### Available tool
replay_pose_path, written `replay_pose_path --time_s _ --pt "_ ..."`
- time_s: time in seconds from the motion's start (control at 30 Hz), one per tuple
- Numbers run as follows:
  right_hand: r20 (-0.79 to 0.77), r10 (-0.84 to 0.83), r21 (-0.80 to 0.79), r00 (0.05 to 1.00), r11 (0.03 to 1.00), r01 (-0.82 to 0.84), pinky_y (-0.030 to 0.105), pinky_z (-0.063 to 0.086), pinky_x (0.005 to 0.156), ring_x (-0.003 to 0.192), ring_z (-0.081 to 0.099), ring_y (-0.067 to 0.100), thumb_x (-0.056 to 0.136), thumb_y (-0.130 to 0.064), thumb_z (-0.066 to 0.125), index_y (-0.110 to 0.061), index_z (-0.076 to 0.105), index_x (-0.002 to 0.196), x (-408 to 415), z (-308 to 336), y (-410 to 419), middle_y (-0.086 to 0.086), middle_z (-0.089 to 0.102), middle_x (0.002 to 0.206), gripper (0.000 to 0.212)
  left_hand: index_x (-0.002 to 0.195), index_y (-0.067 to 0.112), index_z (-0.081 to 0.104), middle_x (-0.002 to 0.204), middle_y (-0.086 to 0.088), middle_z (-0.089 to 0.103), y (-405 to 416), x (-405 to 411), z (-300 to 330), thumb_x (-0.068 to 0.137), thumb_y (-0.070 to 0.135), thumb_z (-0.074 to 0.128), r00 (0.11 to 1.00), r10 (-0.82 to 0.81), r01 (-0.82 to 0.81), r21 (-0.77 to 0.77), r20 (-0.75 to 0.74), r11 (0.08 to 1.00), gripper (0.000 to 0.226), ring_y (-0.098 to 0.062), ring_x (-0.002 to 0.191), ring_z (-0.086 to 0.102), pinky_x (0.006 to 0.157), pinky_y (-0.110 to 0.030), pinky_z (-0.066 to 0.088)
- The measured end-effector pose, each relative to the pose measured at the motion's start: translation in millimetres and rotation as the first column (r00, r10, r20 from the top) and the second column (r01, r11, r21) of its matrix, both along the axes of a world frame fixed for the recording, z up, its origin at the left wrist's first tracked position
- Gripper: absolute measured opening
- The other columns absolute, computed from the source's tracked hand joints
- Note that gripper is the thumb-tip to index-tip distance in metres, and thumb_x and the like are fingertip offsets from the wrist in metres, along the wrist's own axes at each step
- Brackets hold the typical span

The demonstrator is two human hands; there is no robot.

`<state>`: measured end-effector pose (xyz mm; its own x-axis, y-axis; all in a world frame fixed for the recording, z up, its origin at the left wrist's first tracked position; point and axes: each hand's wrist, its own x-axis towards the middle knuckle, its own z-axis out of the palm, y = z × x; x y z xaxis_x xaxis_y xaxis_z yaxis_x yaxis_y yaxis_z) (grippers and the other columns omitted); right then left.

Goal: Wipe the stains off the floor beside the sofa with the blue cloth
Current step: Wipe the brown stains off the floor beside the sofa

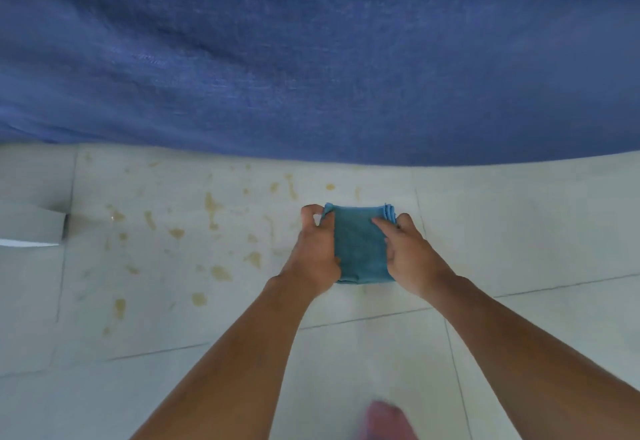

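Both hands, left hand (313, 259) and right hand (412, 259), clamped on folded blue cloth (360, 245), stains (214, 211) left, sofa (311, 75) far.

My head cam, looking down: both hands grip a folded blue cloth (360, 245) over the pale tiled floor (519, 224). Left hand (317, 249) pinches the cloth's left edge, thumb & fingers curled at the top corner. Right hand (412, 256) clamps the right edge, forefinger laid across the fabric. Yellow-brown stains (214, 211) dot the tiles to the left, near the blue sofa (311, 65) filling the upper frame.
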<state>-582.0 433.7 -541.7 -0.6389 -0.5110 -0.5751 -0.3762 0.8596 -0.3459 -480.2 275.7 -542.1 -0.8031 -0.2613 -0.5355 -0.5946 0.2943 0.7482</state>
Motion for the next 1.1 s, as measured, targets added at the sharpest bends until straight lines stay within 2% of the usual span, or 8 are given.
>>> replay_pose_path --time_s 0.23,0.33,0.43,0.53,0.63,0.77,0.93,1.1 --pt "-0.233 -0.06 -0.143 0.971 0.989 0.027 0.044 0.056 0.077 0.078 0.06 0.028 0.096 -0.009 0.046 -0.032 0.045 0.143 -21.5 -30.7 -10.3 -0.004 0.03 0.112 0.052 0.139 0.01 0.035 0.134 0.009 0.008 1.9 -27.1 -36.9 0.074 -0.003 0.06 0.995 -0.084 0.068 -0.278 -0.045 0.958 0.07 -0.028 0.111 0.047 0.085 -0.039 0.057" --pt "-0.351 -0.044 -0.019 0.935 0.999 0.04 0.041 0.053 0.074 0.096 0.052 0.027 0.093 -0.016 0.053 -0.027 0.051 0.14 -16.1 -18.7 -11.5 0.002 0.033 0.119 0.048 0.144 0.016 0.035 0.143 0.001 0.011 2.4 -7.7 -22.6 0.083 0.015 0.062 0.995 -0.09 0.066 -0.408 -0.038 0.91 0.067 -0.028 0.122 0.037 0.096 -0.038 0.049" --pt "-0.532 0.12 -0.002 0.838 0.99 -0.143 0.044 0.046 0.095 0.12 0.041 0.031 0.088 -0.022 0.062 -0.017 0.054 0.136 -5.8 -19.0 -9.1 0.005 0.038 0.142 0.049 0.146 0.019 0.037 0.148 -0.001 0.023 -2.3 31.2 -20.7 0.089 0.04 0.058 0.984 -0.126 0.027 -0.581 -0.13 0.814 0.064 -0.025 0.13 0.034 0.107 -0.039 0.038" --pt "-0.456 0.243 -0.082 0.856 0.946 -0.313 0.047 0.024 0.122 0.152 0.019 0.031 0.099 -0.03 0.054 -0.016 0.035 0.154 -4.0 -33.8 -18.3 0.006 0.023 0.164 0.06 0.141 0.019 0.043 0.143 0.001 0.037 -6.8 69.9 -32.7 0.086 0.052 0.057 0.974 -0.065 -0.097 -0.655 -0.219 0.75 0.065 -0.021 0.13 0.037 0.106 -0.036 0.036" --pt "-0.375 0.32 -0.047 0.87 0.931 -0.363 0.045 0.003 0.128 0.157 -0.007 0.023 0.107 -0.038 0.035 -0.023 0.011 0.163 0.1 -54.8 -33.4 0.001 -0.003 0.171 0.063 0.131 0.019 0.049 0.132 0.001 0.045 3.1 110.9 -47.1 0.081 0.058 0.058 0.964 0.069 -0.23 -0.667 -0.258 0.709 0.065 -0.021 0.123 0.043 0.103 -0.035 0.04" --pt "-0.367 0.273 -0.038 0.889 0.951 -0.307 0.043 -0.007 0.126 0.155 -0.019 0.016 0.103 -0.051 0.018 -0.027 -0.001 0.162 11.5 -64.0 -11.4 -0.006 -0.017 0.169 0.066 0.132 0.015 0.049 0.131 -0.001 0.045 21.7 154.1 -55.4 0.077 0.066 0.058 0.98 0.102 -0.193 -0.7 -0.17 0.688 0.076 -0.024 0.123 0.045 0.102 -0.034 0.034" --pt "-0.442 0.176 0.078 0.879 0.984 -0.158 0.046 -0.008 0.126 0.156 -0.016 0.019 0.096 -0.057 0.002 -0.026 -0.003 0.162 14.0 -71.6 9.8 -0.003 -0.015 0.17 0.074 0.143 0.005 0.043 0.141 -0.008 0.043 26.9 172.1 -66.4 0.078 0.074 0.054 0.997 0.073 -0.076 -0.741 -0.037 0.667 0.095 -0.03 0.137 0.04 0.112 -0.038 0.027" --pt "-0.416 0.265 0.071 0.87 0.963 -0.26 0.049 -0.01 0.125 0.154 -0.024 0.022 0.096 -0.06 0.004 -0.028 -0.011 0.161 31.4 -68.4 -11.8 -0.002 -0.022 0.168 0.073 0.145 0.003 0.04 0.146 -0.01 0.042 26.0 173.9 -68.7 0.079 0.074 0.051 0.996 0.073 -0.089 -0.728 -0.053 0.68 0.098 -0.028 0.142 0.035 0.117 -0.036 0.022"
